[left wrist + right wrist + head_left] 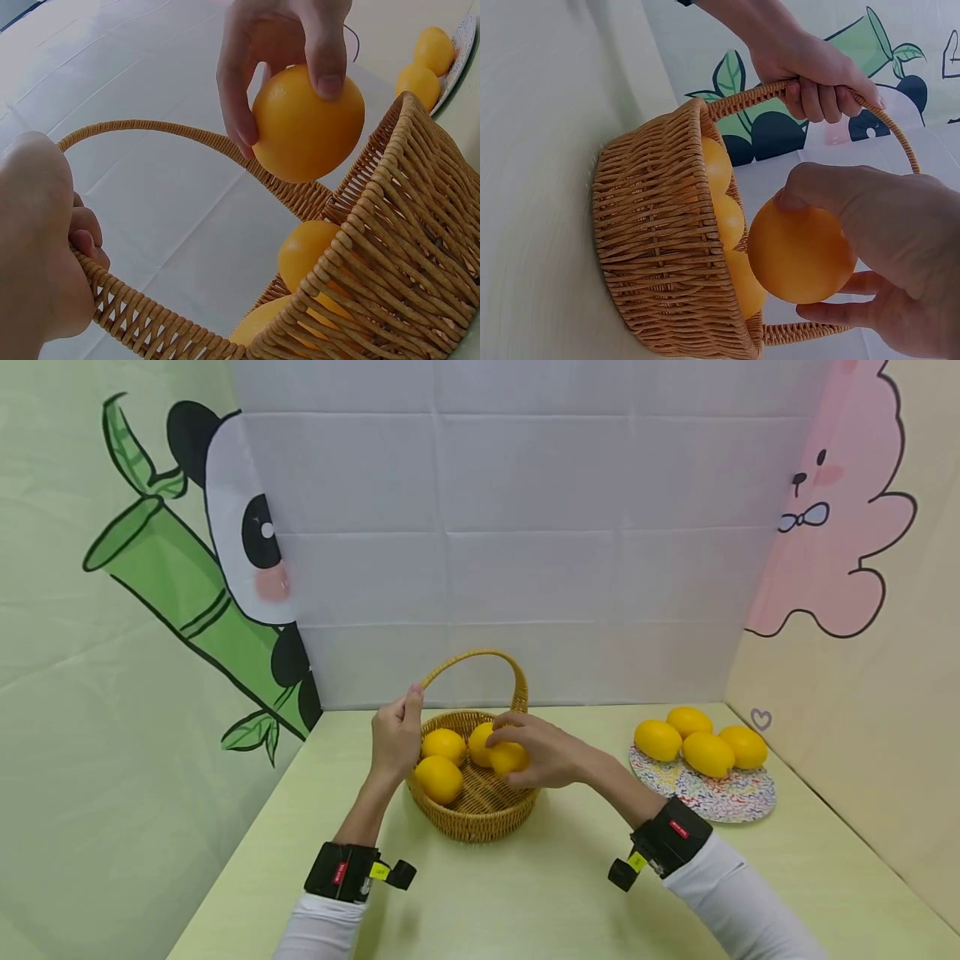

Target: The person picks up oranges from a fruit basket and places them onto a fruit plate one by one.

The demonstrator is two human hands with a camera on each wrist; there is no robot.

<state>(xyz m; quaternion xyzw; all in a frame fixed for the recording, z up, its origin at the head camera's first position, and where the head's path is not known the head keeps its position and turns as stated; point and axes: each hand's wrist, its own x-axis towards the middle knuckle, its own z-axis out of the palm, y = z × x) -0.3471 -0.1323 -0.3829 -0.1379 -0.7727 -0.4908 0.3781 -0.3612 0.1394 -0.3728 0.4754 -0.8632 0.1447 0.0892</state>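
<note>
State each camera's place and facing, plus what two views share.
Head: worn on the head, facing forward and down at the basket and plate; forearms, left grip and right grip show.
Left wrist: on that wrist, facing the handle and held fruit; left grip at left edge, right grip at top.
Right wrist: on that wrist, facing the basket's side and held fruit; right grip at right, left grip at top.
Shared: both wrist views show the basket, handle, held fruit and both grips.
</note>
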